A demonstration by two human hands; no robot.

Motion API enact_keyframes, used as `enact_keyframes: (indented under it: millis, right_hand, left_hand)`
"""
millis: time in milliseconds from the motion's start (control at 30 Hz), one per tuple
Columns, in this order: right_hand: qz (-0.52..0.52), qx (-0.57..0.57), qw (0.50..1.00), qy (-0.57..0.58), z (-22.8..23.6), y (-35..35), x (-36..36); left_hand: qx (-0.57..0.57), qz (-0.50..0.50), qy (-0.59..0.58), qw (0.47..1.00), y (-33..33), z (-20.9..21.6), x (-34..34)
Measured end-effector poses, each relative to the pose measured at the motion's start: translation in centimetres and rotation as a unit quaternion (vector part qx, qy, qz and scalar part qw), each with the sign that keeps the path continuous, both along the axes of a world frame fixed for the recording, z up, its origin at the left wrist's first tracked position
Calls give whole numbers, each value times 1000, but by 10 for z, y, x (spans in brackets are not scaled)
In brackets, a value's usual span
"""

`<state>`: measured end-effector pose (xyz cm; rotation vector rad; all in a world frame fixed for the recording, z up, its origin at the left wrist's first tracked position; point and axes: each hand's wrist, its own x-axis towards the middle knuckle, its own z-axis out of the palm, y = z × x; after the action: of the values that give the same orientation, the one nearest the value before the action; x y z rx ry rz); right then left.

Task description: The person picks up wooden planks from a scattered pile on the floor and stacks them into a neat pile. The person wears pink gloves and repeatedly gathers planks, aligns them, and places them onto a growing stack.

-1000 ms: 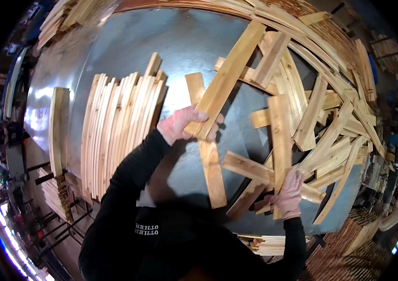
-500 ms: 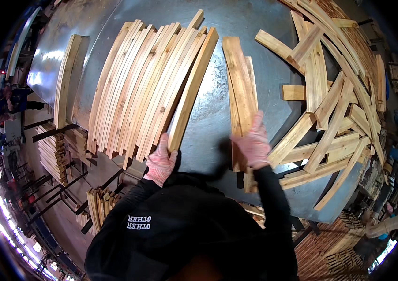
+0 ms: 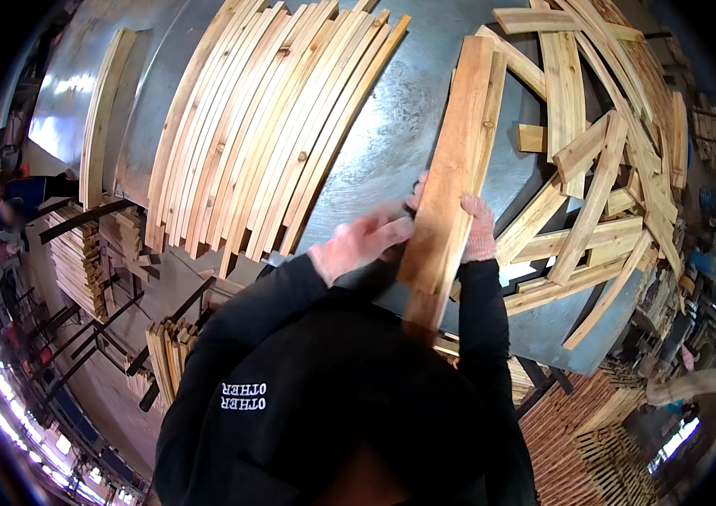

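My right hand [image 3: 478,229], in a pinkish work glove, is closed round a few long wooden boards [image 3: 449,169]. They lie one on another above the metal table, tilted, their near ends close to my body. Fingertips show at the boards' left edge. My gloved left hand [image 3: 360,244], somewhat blurred, is just left of these boards, with fingers stretched toward their edge and holding nothing I can see. Left of it, a row of narrow wooden strips [image 3: 248,135] stands side by side on the table.
The metal table [image 3: 375,126] shows bare between row and held boards. A loose heap of boards [image 3: 594,194] covers its right side. One separate board [image 3: 107,118] lies at far left. Stacked strips [image 3: 78,266] sit on black racks below left; more wood stacks [image 3: 586,422] are at lower right.
My right hand has gripped the boards and raised them off the table. My left hand has left the row's rightmost strip, which now lies closer against the row, and moved right.
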<state>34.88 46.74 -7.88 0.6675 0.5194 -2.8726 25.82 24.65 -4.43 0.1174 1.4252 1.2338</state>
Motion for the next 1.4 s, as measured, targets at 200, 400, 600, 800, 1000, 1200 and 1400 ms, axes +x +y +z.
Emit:
enact_keyframes:
  millis: [200, 400, 600, 800, 1000, 1200, 1400]
  right_hand:
    - [-41, -10, 998, -47, -62, 9, 1]
    - [4, 307, 941, -144, -49, -26, -30]
    - [270, 701, 616, -238, -6, -89, -156]
    - [301, 753, 543, -217, -9, -116, -163]
    - [298, 734, 557, -248, 6, -123, -165]
    - [258, 769, 489, -322, -30, -132, -139]
    - [137, 807, 502, -278, -38, -143, -141]
  left_hand:
    - [-21, -88, 75, 993, 22, 7, -17]
    - [-105, -13, 353, 930, -49, 42, -39]
    - [-133, 121, 458, 870, -82, 114, -165]
    - [-342, 139, 633, 680, -161, 85, -377]
    - [-522, -64, 573, 629, -247, -15, -497]
    - [-514, -32, 524, 679, -244, -18, -481]
    - [-405, 188, 619, 646, -172, -17, -678]
